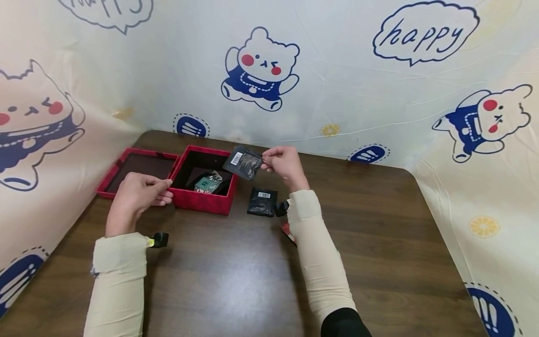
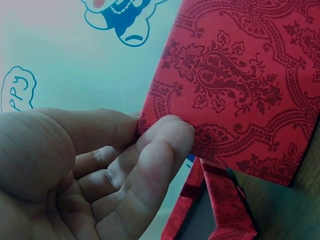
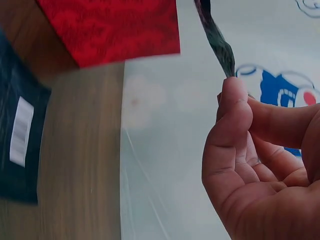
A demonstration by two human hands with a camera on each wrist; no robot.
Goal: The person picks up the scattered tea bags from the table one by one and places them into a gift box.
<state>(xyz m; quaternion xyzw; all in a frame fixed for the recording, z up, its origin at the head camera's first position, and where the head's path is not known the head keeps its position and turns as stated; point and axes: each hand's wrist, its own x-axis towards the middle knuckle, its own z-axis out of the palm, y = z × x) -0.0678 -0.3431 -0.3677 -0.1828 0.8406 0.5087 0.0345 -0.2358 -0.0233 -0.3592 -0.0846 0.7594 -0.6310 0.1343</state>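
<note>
In the head view a red patterned box (image 1: 202, 202) stands toward the back left of the table, its top uncovered. My left hand (image 1: 141, 194) pinches its near left corner between thumb and fingers. My right hand (image 1: 287, 164) pinches the edge of a black packet (image 1: 244, 162) with a white barcode label, held over the box's right rim. Inside the box lies a green-printed clear packet (image 1: 209, 183). A second black packet (image 1: 262, 202) with a barcode lies on the table right of the box. In the right wrist view, the pinched packet (image 3: 220, 50) is seen edge-on.
The red lid (image 1: 111, 180) lies inside up, left of the box. A small red packet (image 1: 288, 231) is partly hidden under my right forearm. A printed cloth (image 1: 328, 84) hangs behind and on both sides of the brown table (image 1: 379, 234).
</note>
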